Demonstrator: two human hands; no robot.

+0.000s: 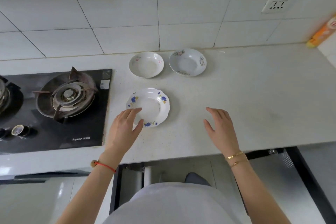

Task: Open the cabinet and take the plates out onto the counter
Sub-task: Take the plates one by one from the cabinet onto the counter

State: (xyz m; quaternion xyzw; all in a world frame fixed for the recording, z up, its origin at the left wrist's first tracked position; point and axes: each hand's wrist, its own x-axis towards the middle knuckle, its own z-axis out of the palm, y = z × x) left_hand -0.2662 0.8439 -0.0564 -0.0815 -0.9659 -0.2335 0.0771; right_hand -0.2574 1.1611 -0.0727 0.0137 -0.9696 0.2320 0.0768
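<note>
On table [245, 96], near front edge: blue-flower plate [151, 104] right under left hand [123, 127] fingertips, hand loose, gripping nothing. Right hand [221, 127] spread, empty, farther off. Two plates behind.

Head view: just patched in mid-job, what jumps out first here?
Three plates sit on the white counter: two plain-rimmed plates by the tiled wall, and a blue-flowered plate nearer, its near-left rim under the left hand. The right hand is open and empty over bare counter. The black gas stove fills the left side.
</note>
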